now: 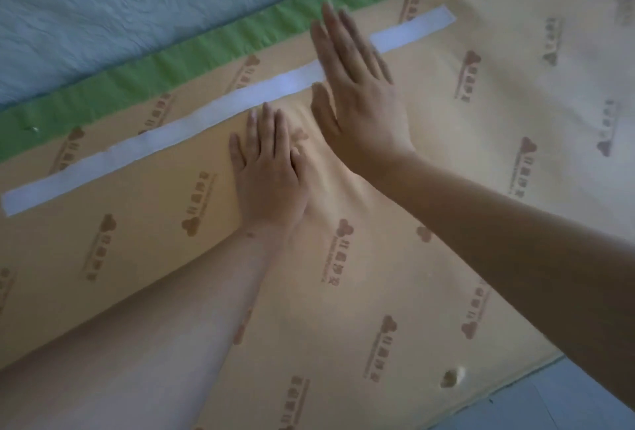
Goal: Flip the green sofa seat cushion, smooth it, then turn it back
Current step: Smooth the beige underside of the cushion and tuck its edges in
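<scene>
head view, left to right: pale textured fabric [103, 0] lies behind the cushion [343, 343], which rests tan underside up, so only its green edge [171, 69] shows along the far side. a white strip [165, 141] runs just beside that edge. the left hand [268, 172] lies flat with straight fingers on the tan cloth just below the strip, probably to pin it. the right hand [357, 93], equally flat and gripping nothing, crosses the strip, seemingly to press creases outward. flipping looks done; turning it back is not yet done.
</scene>
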Available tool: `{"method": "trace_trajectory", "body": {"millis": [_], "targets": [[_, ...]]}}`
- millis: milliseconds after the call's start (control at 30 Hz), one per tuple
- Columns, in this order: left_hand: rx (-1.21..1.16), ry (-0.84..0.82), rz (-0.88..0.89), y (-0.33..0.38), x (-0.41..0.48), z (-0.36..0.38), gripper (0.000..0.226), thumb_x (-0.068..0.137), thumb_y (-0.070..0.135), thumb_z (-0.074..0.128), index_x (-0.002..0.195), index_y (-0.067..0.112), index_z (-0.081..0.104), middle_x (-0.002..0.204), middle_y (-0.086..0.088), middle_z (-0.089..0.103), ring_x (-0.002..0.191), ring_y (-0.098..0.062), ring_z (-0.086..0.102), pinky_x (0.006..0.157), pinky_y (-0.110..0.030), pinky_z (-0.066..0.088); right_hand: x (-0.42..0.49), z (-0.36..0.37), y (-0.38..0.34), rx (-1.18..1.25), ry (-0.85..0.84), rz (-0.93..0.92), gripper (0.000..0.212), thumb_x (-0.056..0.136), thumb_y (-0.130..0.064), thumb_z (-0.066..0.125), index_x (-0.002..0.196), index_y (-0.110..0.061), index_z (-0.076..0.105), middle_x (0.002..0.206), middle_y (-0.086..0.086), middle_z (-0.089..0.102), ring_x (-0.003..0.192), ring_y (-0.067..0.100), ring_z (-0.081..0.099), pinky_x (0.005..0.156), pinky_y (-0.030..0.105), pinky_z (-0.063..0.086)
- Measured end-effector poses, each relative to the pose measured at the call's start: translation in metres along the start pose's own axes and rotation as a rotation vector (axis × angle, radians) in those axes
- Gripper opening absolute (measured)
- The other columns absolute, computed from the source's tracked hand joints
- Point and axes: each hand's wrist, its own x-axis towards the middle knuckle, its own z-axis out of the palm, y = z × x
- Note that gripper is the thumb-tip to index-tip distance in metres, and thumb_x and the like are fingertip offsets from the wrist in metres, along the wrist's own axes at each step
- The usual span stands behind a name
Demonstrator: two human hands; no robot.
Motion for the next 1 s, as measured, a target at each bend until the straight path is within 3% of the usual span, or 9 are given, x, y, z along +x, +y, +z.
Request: {"method": "trace_trajectory", "body": {"millis": [33, 133, 300, 400, 567, 700, 833, 933, 1000], "targets": [[0.0, -0.007, -0.011, 0.006, 0.002, 0.001, 0.06, 0.1, 0.03, 0.025, 0.157, 0.012, 0.021, 0.166, -0.006, 0.013, 0.154, -0.021, 0.008, 0.123, -0.051, 0.008, -0.003, 0.0, 0.01, -0.01, 0.008, -0.014, 0.059, 0.101, -0.025, 0.034, 0.156, -0.007, 0.026, 0.164, 0.005, 0.018, 0.153, 0.022, 0.014, 0.125, 0.04, 0.014], [0.001, -0.046, 0.049, 0.026, 0.009, 0.004, 0.061, 0.1, 0.032, 0.026, 0.156, 0.01, 0.025, 0.165, -0.008, 0.018, 0.154, -0.023, 0.01, 0.123, -0.051, 0.007, -0.026, 0.01, 0.033, -0.095, -0.289, -0.084, 0.06, 0.101, -0.03, 0.035, 0.156, -0.01, 0.026, 0.165, 0.007, 0.02, 0.153, 0.022, 0.014, 0.125, 0.04, 0.009], [0.014, -0.039, 0.059, 0.052, 0.023, 0.008, 0.062, 0.098, 0.03, 0.021, 0.153, 0.005, 0.031, 0.162, -0.01, 0.025, 0.152, -0.021, 0.018, 0.123, -0.048, 0.013, 0.004, -0.01, 0.039, 0.022, -0.012, 0.026, 0.058, 0.098, -0.026, 0.032, 0.153, -0.007, 0.033, 0.162, 0.005, 0.025, 0.152, 0.02, 0.019, 0.124, 0.039, 0.017], [-0.013, -0.046, 0.115, 0.067, 0.03, 0.012, 0.062, 0.1, 0.033, 0.022, 0.155, 0.004, 0.026, 0.163, -0.013, 0.024, 0.152, -0.023, 0.019, 0.123, -0.048, 0.014, -0.014, -0.005, 0.067, -0.014, -0.302, 0.024, 0.063, 0.099, -0.037, 0.023, 0.157, -0.011, 0.025, 0.165, 0.003, 0.017, 0.153, 0.017, 0.011, 0.125, 0.037, 0.008], [-0.069, -0.045, 0.086, 0.096, 0.043, 0.016, 0.062, 0.1, 0.031, 0.023, 0.156, 0.004, 0.022, 0.164, -0.012, 0.018, 0.153, -0.021, 0.015, 0.123, -0.045, 0.016, 0.012, -0.033, 0.095, 0.019, 0.009, 0.099, 0.056, 0.103, -0.026, 0.032, 0.155, -0.008, 0.029, 0.161, -0.002, 0.014, 0.152, 0.015, 0.011, 0.124, 0.038, 0.018], [-0.084, -0.038, 0.108, 0.113, 0.046, 0.016, 0.063, 0.099, 0.033, 0.023, 0.156, 0.005, 0.023, 0.165, -0.013, 0.017, 0.153, -0.023, 0.013, 0.123, -0.048, 0.016, -0.011, -0.025, 0.134, -0.034, -0.338, 0.082, 0.063, 0.101, -0.04, 0.025, 0.158, -0.015, 0.02, 0.166, -0.002, 0.011, 0.153, 0.013, 0.007, 0.125, 0.038, 0.011], [-0.124, -0.046, 0.019, 0.143, 0.048, 0.02, 0.066, 0.096, 0.032, 0.025, 0.156, 0.006, 0.021, 0.165, -0.011, 0.015, 0.154, -0.022, 0.009, 0.124, -0.047, 0.008, 0.012, -0.045, 0.153, 0.021, 0.017, 0.16, 0.056, 0.1, -0.022, 0.037, 0.154, -0.007, 0.031, 0.159, -0.005, 0.019, 0.151, 0.015, 0.014, 0.123, 0.042, 0.019], [-0.102, -0.033, 0.073, 0.17, 0.052, 0.024, 0.063, 0.097, 0.03, 0.029, 0.154, 0.005, 0.028, 0.163, -0.012, 0.023, 0.152, -0.024, 0.016, 0.123, -0.05, 0.012, -0.014, -0.031, 0.174, -0.022, -0.19, 0.058, 0.057, 0.099, -0.026, 0.038, 0.154, -0.009, 0.034, 0.161, 0.006, 0.028, 0.151, 0.022, 0.022, 0.123, 0.044, 0.019], [-0.072, -0.012, 0.143, 0.191, 0.058, 0.029, 0.06, 0.098, 0.03, 0.028, 0.153, 0.004, 0.032, 0.162, -0.013, 0.027, 0.151, -0.025, 0.02, 0.122, -0.052, 0.014, 0.0, -0.036, 0.191, -0.02, -0.15, 0.026, 0.056, 0.1, -0.026, 0.039, 0.153, -0.009, 0.035, 0.162, 0.006, 0.028, 0.151, 0.021, 0.022, 0.124, 0.041, 0.016]]}}
